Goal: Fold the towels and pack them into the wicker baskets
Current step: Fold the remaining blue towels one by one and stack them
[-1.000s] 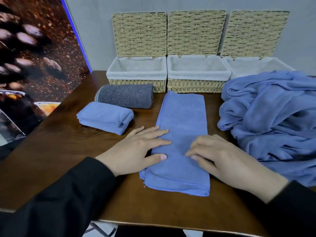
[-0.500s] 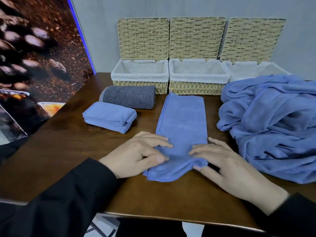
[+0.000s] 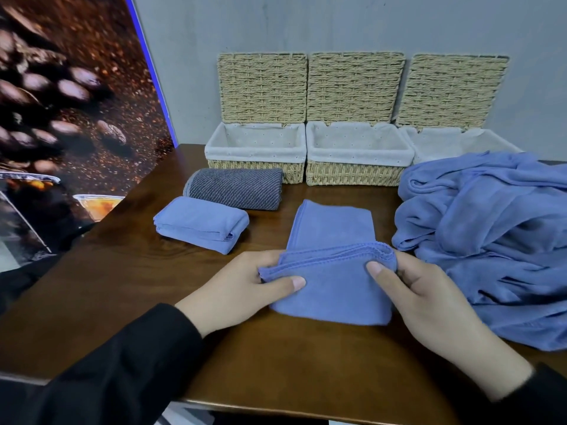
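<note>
Far left on the table (image 3: 101, 302): folded blue towel (image 3: 201, 223), rolled grey towel (image 3: 234, 188) behind. Centre: left hand (image 3: 242, 289) and right hand (image 3: 420, 299) pinching half-folded blue towel (image 3: 333, 289), lifted near edge. Behind: three open wicker baskets (image 3: 354, 174). Right: heaped blue towels (image 3: 491, 240).

Blue towel (image 3: 333, 289) half-folded on table; three lined wicker baskets (image 3: 356, 174) behind, lids open

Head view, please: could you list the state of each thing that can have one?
blue towel: near end lifted, half folded, gripped at both corners.
left hand: pinches the towel's left corner.
right hand: pinches its right corner.
folded blue towel: folded, on the table.
grey towel: rolled, unpacked.
towel pile: crumpled, unfolded.
three wicker baskets: lids open; no towels visible inside.
</note>
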Motion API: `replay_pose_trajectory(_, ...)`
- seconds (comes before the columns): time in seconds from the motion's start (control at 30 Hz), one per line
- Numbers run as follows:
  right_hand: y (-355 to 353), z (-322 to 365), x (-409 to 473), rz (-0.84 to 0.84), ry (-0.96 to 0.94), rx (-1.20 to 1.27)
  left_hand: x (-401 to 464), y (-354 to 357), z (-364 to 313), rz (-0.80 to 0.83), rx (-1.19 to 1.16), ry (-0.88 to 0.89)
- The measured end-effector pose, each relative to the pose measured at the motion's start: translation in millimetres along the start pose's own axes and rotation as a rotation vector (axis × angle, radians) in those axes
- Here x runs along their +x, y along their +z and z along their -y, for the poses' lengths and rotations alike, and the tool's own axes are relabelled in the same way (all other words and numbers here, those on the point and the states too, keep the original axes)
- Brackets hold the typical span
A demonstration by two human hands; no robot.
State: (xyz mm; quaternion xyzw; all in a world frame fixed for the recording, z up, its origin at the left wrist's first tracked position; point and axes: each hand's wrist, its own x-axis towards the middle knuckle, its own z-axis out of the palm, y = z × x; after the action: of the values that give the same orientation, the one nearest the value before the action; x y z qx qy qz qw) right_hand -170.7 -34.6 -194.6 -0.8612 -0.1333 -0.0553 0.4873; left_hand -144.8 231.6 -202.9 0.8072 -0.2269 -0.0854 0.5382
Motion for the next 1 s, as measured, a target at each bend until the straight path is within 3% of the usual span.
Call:
replay_pose_trajectory(0.07,-6,7,3,0.047,0.019,0.025,3,0,-10,-0.026,-0.141,-0.060)
replay_pose_trajectory(0.27,-23,-8,50,0.021,0.120,-0.148,48,-9,-18,-0.180,-0.217,-0.194)
replay_pose_trajectory(0.37,-26,-15,85,-0.030,0.162,-0.276,84,-15,-16,-0.255,-0.029,-0.212)
replay_pose_trajectory(0.43,-25,-27,108,-0.027,0.211,-0.400,106,-16,-14,-0.299,0.228,-0.211)
replay_pose_trajectory(0.53,-17,-40,126,0.031,0.253,-0.665,118,-13,-11,-0.379,0.598,-0.004)
replay_pose_trajectory(0.63,-10,-42,114,-0.058,0.051,-0.758,112,-3,1,-0.162,0.693,0.200)
replay_pose_trajectory(0.67,-7,-38,106,-0.118,-0.084,-0.727,109,2,6,-0.078,0.747,0.170)
replay_pose_trajectory(0.73,-2,-29,91,-0.043,-0.210,-0.637,106,8,20,0.046,0.831,0.086)
replay_pose_trajectory(0.83,10,-30,75,0.359,0.021,-0.626,105,10,30,0.162,0.866,0.018)
replay_pose_trajectory(0.87,12,-35,74,0.421,0.051,-0.668,105,9,32,0.183,0.879,-0.005)
replay_pose_trajectory(1.0,13,-44,73,0.402,0.098,-0.671,104,8,34,0.217,0.892,-0.075)
